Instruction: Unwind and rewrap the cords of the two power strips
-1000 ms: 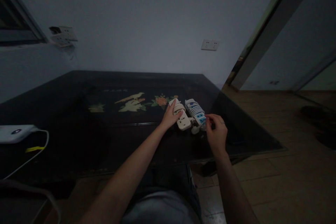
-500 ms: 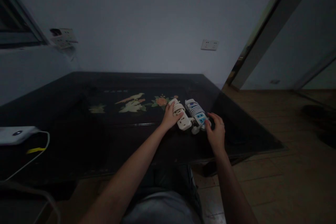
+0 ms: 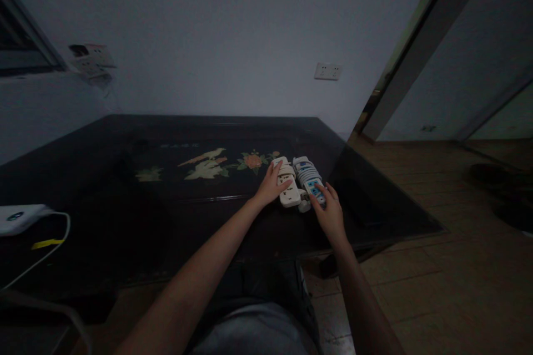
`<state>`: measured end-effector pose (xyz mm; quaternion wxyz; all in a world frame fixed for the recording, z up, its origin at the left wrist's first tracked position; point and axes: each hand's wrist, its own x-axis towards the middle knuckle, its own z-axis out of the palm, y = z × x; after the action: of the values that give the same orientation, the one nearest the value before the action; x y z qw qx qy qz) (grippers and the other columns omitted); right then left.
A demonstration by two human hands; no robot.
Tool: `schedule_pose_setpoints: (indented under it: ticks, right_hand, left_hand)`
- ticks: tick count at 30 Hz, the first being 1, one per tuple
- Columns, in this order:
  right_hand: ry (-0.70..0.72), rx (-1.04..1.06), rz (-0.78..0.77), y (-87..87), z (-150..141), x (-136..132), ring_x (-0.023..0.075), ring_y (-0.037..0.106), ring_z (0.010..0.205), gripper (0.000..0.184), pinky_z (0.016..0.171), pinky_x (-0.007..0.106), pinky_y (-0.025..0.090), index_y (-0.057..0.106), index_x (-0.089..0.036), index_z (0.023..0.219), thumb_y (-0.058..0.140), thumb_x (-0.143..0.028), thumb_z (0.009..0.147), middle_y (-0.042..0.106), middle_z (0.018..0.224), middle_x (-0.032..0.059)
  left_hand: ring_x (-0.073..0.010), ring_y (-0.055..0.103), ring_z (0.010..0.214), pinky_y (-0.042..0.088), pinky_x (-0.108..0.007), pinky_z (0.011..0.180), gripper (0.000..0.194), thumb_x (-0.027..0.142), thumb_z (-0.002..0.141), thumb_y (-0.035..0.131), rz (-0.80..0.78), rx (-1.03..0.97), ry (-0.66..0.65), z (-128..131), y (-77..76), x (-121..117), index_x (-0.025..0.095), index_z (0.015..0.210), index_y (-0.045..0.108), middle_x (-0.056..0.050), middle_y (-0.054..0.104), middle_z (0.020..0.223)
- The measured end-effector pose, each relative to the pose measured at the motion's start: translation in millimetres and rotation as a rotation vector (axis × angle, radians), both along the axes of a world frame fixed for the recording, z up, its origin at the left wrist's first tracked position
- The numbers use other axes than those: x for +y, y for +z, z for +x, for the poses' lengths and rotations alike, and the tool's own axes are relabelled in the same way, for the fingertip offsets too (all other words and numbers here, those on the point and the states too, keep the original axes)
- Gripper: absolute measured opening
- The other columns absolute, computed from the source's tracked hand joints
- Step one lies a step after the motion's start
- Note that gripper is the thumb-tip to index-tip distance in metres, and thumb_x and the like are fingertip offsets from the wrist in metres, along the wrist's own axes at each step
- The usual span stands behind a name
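Closing in on the blue-and-white strip, the right hand reaches its lower end

The right hand (image 3: 332, 216), right of center in the frame, now sits over the near end of the blue-and-white power strip (image 3: 307, 171). Its thumb lies toward the left side and its fingers toward the right; the hand is partly open, and whether it grips firmly I cannot tell. That appears to put both wrapped strips within the hands' control, one at each hand.

The left hand (image 3: 267, 187) is half curled around the white power strip (image 3: 289, 195), thumb across its sockets and fingers by its wound cord. Both strips lie next to each other on the dark table (image 3: 208, 222), just right of the painted flower (image 3: 252, 162). A plug (image 3: 304, 203) sits between their lower ends.

Compared with the earlier frame, the right hand has come in leftward from the strip's outer edge, where its fingers were raised. The white strip slants less, pointing more nearly straight up the frame. The view itself has shifted a little, so small moves of the blue-and-white one are hard to judge.
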<state>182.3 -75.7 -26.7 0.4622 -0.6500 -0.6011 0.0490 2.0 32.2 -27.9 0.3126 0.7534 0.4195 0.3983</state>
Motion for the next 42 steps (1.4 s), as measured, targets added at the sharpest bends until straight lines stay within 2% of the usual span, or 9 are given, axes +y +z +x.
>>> schedule_pose_setpoints:
  ticks: [4, 9, 14, 19, 24, 27, 31, 37, 42]
  right_hand:
    - [-0.011, 0.001, 0.008, -2.1, 0, -1, 0.0307, 0.045, 0.126, 0.047, 0.098, 0.045, 0.042, 0.06, -0.017, 0.119, 0.05, -0.048, 0.085, 0.043, 0.138, 0.0181]
    - [0.001, 0.018, 0.03, -5.3, 0, 0, 0.0301, 0.041, 0.129, 0.05, 0.099, 0.045, 0.041, 0.056, -0.016, 0.124, 0.048, -0.048, 0.086, 0.04, 0.141, 0.0196]
    - [0.014, 0.031, 0.049, -3.2, -2, -1, 0.0299, 0.036, 0.133, 0.052, 0.103, 0.047, 0.036, 0.053, -0.015, 0.128, 0.048, -0.047, 0.087, 0.035, 0.145, 0.0196]
    - [0.017, 0.031, 0.085, 0.6, -3, -2, 0.0285, 0.036, 0.132, 0.049, 0.105, 0.047, 0.034, 0.053, -0.015, 0.127, 0.048, -0.044, 0.087, 0.037, 0.144, 0.0186]
    - [0.005, 0.036, 0.107, 2.8, -2, -3, 0.0283, 0.038, 0.131, 0.046, 0.104, 0.049, 0.034, 0.054, -0.018, 0.126, 0.048, -0.041, 0.088, 0.04, 0.142, 0.017]
    - [-0.009, 0.034, 0.13, 3.9, -2, -5, 0.028, 0.039, 0.129, 0.044, 0.104, 0.049, 0.034, 0.055, -0.018, 0.125, 0.047, -0.041, 0.088, 0.043, 0.139, 0.0165]
    - [-0.026, 0.046, 0.164, 6.1, -2, -7, 0.0278, 0.042, 0.127, 0.042, 0.103, 0.049, 0.035, 0.056, -0.019, 0.123, 0.046, -0.04, 0.088, 0.046, 0.136, 0.0156]
    - [-0.033, 0.053, 0.184, 8.6, -3, -9, 0.0272, 0.044, 0.124, 0.04, 0.102, 0.047, 0.036, 0.057, -0.017, 0.12, 0.046, -0.04, 0.088, 0.048, 0.133, 0.0156]
    - [-0.027, 0.056, 0.18, 8.4, -3, -9, 0.027, 0.045, 0.122, 0.039, 0.1, 0.048, 0.038, 0.059, -0.018, 0.119, 0.046, -0.038, 0.088, 0.05, 0.13, 0.0153]
  left_hand:
    - [-0.0285, 0.01, 0.144, 0.021, -0.046, 0.114, 0.079, 0.045, 0.081, 0.059, -0.009, 0.012, -0.022, -1, 0.3, 1, 0.019, 0.146, 0.023, -0.016, 0.017, 0.154]
    - [-0.0267, 0.014, 0.143, 0.02, -0.045, 0.114, 0.08, 0.045, 0.082, 0.058, 0.056, -0.021, -0.02, -4, -1.7, 4, 0.017, 0.147, 0.021, -0.016, 0.023, 0.152]
    - [-0.0249, 0.027, 0.139, 0.02, -0.04, 0.114, 0.074, 0.043, 0.082, 0.059, 0.14, -0.093, -0.023, -8, -3.3, 9, 0.014, 0.143, 0.03, -0.016, 0.033, 0.148]
    - [-0.0258, 0.029, 0.137, 0.023, -0.042, 0.112, 0.068, 0.042, 0.08, 0.062, 0.119, -0.124, 0.016, -12, -5.6, 12, 0.017, 0.139, 0.039, -0.013, 0.037, 0.146]
    - [-0.0271, 0.036, 0.133, 0.026, -0.043, 0.111, 0.075, 0.043, 0.077, 0.064, 0.103, -0.172, 0.013, -11, -4.2, 12, 0.014, 0.14, 0.035, -0.017, 0.038, 0.144]
    - [-0.0276, 0.037, 0.131, 0.027, -0.044, 0.11, 0.076, 0.044, 0.076, 0.065, 0.048, -0.184, 0.066, -12, -1.7, 12, 0.017, 0.14, 0.035, -0.016, 0.039, 0.142]
    - [-0.0255, 0.036, 0.132, 0.026, -0.043, 0.111, 0.063, 0.043, 0.082, 0.058, 0.008, -0.199, 0.129, -17, 0.6, 12, 0.02, 0.137, 0.039, -0.013, 0.042, 0.139]
    - [-0.0271, 0.039, 0.129, 0.026, -0.043, 0.111, 0.066, 0.041, 0.077, 0.065, 0.027, -0.2, 0.116, -20, -1.7, 13, 0.016, 0.133, 0.044, -0.015, 0.044, 0.136]
    - [-0.0265, 0.039, 0.129, 0.026, -0.044, 0.11, 0.063, 0.039, 0.077, 0.064, 0.057, -0.211, 0.08, -21, -3.4, 14, 0.019, 0.133, 0.045, -0.014, 0.044, 0.138]
